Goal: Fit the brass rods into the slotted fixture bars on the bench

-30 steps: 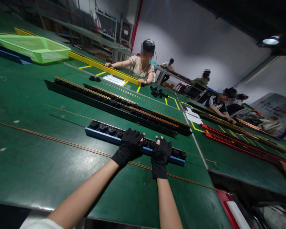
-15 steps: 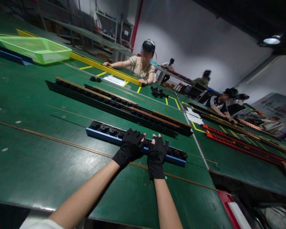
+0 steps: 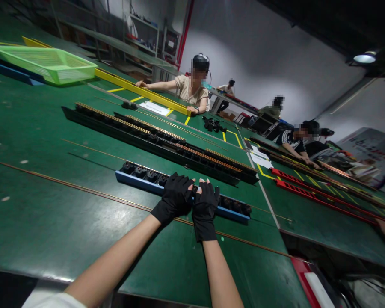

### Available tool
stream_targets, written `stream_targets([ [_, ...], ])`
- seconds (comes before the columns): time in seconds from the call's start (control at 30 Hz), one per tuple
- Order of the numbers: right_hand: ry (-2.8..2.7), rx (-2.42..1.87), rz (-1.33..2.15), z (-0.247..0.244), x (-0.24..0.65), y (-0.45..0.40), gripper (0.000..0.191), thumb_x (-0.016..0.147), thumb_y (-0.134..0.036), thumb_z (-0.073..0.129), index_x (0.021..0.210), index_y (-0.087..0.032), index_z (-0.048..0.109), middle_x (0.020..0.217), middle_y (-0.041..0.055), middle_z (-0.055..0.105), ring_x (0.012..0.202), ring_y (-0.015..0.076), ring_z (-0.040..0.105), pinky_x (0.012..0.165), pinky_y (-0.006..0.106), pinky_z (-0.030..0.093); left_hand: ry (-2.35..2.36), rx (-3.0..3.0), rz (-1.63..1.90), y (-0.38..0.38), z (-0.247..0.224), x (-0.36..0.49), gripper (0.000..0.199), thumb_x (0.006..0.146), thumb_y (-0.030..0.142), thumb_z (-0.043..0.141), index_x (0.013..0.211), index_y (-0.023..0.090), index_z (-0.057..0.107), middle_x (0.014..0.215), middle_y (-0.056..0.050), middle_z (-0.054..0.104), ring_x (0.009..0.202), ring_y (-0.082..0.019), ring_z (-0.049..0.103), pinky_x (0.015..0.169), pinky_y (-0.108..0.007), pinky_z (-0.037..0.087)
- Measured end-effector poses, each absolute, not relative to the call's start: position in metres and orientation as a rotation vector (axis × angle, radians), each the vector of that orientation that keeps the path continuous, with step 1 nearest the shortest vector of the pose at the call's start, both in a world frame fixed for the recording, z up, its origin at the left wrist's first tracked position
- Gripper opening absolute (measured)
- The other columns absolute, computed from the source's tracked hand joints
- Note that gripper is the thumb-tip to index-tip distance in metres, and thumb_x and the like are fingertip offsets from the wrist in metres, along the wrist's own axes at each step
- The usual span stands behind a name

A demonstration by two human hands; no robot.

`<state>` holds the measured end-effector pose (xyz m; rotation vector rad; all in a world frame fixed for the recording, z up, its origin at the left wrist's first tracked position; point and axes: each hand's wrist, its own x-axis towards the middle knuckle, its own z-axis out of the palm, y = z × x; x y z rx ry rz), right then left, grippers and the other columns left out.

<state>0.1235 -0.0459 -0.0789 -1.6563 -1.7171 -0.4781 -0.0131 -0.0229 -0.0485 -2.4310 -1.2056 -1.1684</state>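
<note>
A blue channel (image 3: 137,182) with a row of black blocks lies slantwise on the green table (image 3: 83,222). My left hand (image 3: 176,194), in a black fingerless glove, rests over its middle with the fingers curled onto the blocks. Close beside it, my right hand (image 3: 206,205), gloved alike, has its fingers bent over the same channel. Both hands are closed on the channel. A thin brass rod (image 3: 93,149) runs along the blocks and sticks out past both ends.
Long black channels (image 3: 147,139) with copper-coloured rods lie beyond the blue one. Thin rods (image 3: 83,187) cross the table nearer me. A green basket (image 3: 64,68) stands at the far left. Across the table, a person (image 3: 192,87) holds a yellow channel (image 3: 141,91). Red rails (image 3: 308,190) are at right.
My right hand has shifted left along the blue channel, closer to my left hand. My left hand has stayed nearly in place.
</note>
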Motion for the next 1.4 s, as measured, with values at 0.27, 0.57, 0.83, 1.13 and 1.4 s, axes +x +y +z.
stream_targets([
  [0.27, -1.658, -1.657, -0.532, -0.074, 0.115, -0.046, 0.045, 0.101, -0.027, 0.030, 0.132, -0.014, 0.059, 0.134, 0.0163, 0.061, 0.135, 0.0255, 0.047, 0.116, 0.056, 0.018, -1.257, -2.432, -1.163, -0.024, -0.046, -0.012, 0.026, 0.091, 0.026, 0.049, 0.105, 0.016, 0.068, 0.088, -0.009, 0.069, 0.085, -0.024, 0.059, 0.093, -0.046, 0.039],
  [0.57, -1.806, -1.627, -0.464, -0.074, 0.103, -0.045, 0.036, 0.099, -0.024, 0.038, 0.124, -0.017, 0.063, 0.127, 0.0109, 0.067, 0.127, 0.0239, 0.053, 0.115, 0.048, 0.023, -1.289, -2.443, -1.138, -0.024, -0.048, -0.010, 0.024, 0.092, 0.029, 0.048, 0.101, 0.019, 0.068, 0.091, -0.009, 0.070, 0.089, -0.024, 0.060, 0.096, -0.047, 0.038],
  [0.83, -1.806, -1.605, -0.467, -0.084, 0.109, -0.043, 0.038, 0.100, -0.024, 0.036, 0.128, -0.015, 0.061, 0.128, 0.0134, 0.066, 0.128, 0.0238, 0.053, 0.115, 0.051, 0.024, -1.314, -2.322, -1.208, -0.023, -0.050, -0.013, 0.040, 0.092, 0.026, 0.046, 0.127, 0.015, 0.060, 0.132, -0.014, 0.063, 0.125, -0.029, 0.052, 0.111, -0.054, 0.028],
  [1.13, -1.754, -1.593, -0.406, -0.081, 0.109, -0.044, 0.040, 0.101, -0.028, 0.034, 0.127, -0.017, 0.063, 0.126, 0.0115, 0.067, 0.126, 0.0211, 0.054, 0.115, 0.047, 0.026, -1.466, -2.380, -1.059, -0.020, -0.048, -0.018, 0.032, 0.092, 0.030, 0.048, 0.112, 0.016, 0.067, 0.110, -0.014, 0.070, 0.107, -0.031, 0.061, 0.109, -0.057, 0.031],
  [1.4, -1.756, -1.559, -0.462, -0.084, 0.111, -0.043, 0.038, 0.101, -0.026, 0.035, 0.125, -0.017, 0.063, 0.124, 0.0104, 0.069, 0.123, 0.0212, 0.057, 0.114, 0.047, 0.028, -1.422, -2.325, -1.083, -0.021, -0.050, -0.027, 0.031, 0.091, 0.029, 0.049, 0.114, 0.017, 0.067, 0.135, -0.014, 0.061, 0.136, -0.036, 0.043, 0.114, -0.066, 0.014],
])
